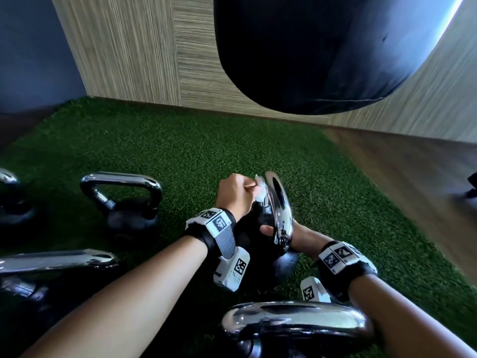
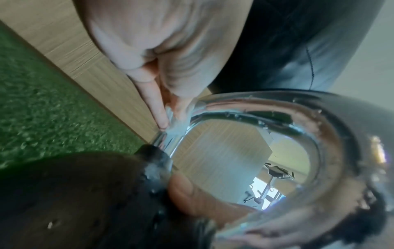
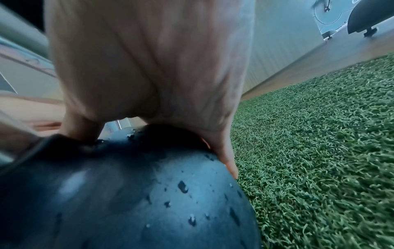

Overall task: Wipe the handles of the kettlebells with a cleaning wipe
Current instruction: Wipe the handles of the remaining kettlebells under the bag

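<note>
A black kettlebell (image 1: 260, 223) stands tilted on the green turf at the centre, its chrome handle (image 1: 280, 210) turned edge-on to me. My left hand (image 1: 251, 188) pinches a white cleaning wipe (image 1: 260, 188) against the handle's upper left bend. In the left wrist view the fingertips (image 2: 162, 121) press the wipe (image 2: 176, 125) onto the chrome handle (image 2: 277, 107). My right hand (image 1: 268, 229) grips the kettlebell low by the handle's base. The right wrist view shows that hand (image 3: 153, 121) straddling the wet, droplet-covered body (image 3: 138, 193).
Other chrome-handled kettlebells stand around: one at centre left (image 1: 124, 200), one at the far left edge (image 1: 10, 197), one at lower left (image 1: 51, 275), one close below my arms (image 1: 296, 324). A black punching bag (image 1: 322, 47) hangs overhead. Wood floor (image 1: 413, 177) borders the turf on the right.
</note>
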A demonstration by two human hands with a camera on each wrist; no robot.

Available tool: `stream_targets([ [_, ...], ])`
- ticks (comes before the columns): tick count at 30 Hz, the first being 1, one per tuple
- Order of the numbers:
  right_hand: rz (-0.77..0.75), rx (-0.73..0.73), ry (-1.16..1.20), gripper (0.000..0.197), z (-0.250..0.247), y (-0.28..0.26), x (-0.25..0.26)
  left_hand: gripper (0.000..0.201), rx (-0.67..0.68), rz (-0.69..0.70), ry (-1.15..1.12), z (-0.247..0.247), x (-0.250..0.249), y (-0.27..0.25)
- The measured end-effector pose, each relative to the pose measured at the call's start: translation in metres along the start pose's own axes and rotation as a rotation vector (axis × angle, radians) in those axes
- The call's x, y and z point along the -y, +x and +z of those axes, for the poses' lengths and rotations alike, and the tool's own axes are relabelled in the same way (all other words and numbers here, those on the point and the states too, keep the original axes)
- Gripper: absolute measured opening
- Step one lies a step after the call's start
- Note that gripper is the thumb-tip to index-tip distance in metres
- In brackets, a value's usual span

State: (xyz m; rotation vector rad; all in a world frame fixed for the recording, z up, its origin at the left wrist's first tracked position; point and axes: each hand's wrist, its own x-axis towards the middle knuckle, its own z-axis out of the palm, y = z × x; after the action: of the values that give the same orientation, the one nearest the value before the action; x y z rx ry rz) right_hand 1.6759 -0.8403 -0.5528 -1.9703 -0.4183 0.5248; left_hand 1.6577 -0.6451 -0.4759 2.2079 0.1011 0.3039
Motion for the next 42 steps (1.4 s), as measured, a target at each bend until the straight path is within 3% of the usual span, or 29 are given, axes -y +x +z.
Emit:
stream_targets([
  [6,0.017,-0.012,-0.051,0.076,0.001,0.006,-0.007,0.026,0.145,-0.049,-0.173,-0.004,0.012,0.002],
  [9,0.010,-0.012,-0.053,0.079,-0.001,0.010,-0.015,0.015,0.044,-0.033,-0.370,-0.008,-0.001,-0.001],
  [13,0.008,-0.015,-0.054,0.080,-0.002,0.007,-0.017,0.026,0.006,0.056,-0.506,-0.016,-0.015,-0.016],
  [15,0.018,-0.041,-0.041,0.080,-0.003,0.006,-0.014,0.033,0.070,0.105,-0.429,-0.026,-0.014,-0.023],
  [18,0.017,-0.007,-0.052,0.079,-0.004,0.007,-0.014,0.024,0.202,0.135,-0.337,-0.044,-0.021,-0.022],
  [23,0.008,-0.014,-0.070,0.080,-0.005,0.008,-0.015,0.016,0.328,0.071,-0.476,-0.054,-0.029,-0.032],
  [26,0.064,0.024,-0.141,0.048,-0.003,-0.006,0.009,0.016,0.492,0.054,-0.532,-0.054,-0.023,-0.046],
  [28,0.041,0.031,-0.172,0.040,0.003,-0.025,0.041,0.018,0.475,0.108,-0.471,-0.054,-0.018,-0.047],
  [29,0.065,0.024,-0.132,0.040,0.006,-0.034,0.054,0.019,0.446,0.143,-0.443,-0.053,-0.017,-0.049],
  [31,0.023,0.019,-0.084,0.044,-0.003,-0.015,0.021,0.019,0.421,0.164,-0.446,-0.051,-0.013,-0.054],
  [35,-0.023,0.040,-0.045,0.072,0.002,-0.004,0.008,0.024,0.514,0.214,-0.417,-0.046,-0.008,-0.065],
  [37,-0.023,0.090,-0.077,0.073,-0.003,0.002,-0.006,0.022,0.473,0.242,-0.373,-0.046,-0.009,-0.069],
  [42,-0.016,0.034,-0.049,0.075,-0.002,-0.007,0.006,0.016,0.395,0.278,-0.279,-0.038,0.003,-0.084],
])
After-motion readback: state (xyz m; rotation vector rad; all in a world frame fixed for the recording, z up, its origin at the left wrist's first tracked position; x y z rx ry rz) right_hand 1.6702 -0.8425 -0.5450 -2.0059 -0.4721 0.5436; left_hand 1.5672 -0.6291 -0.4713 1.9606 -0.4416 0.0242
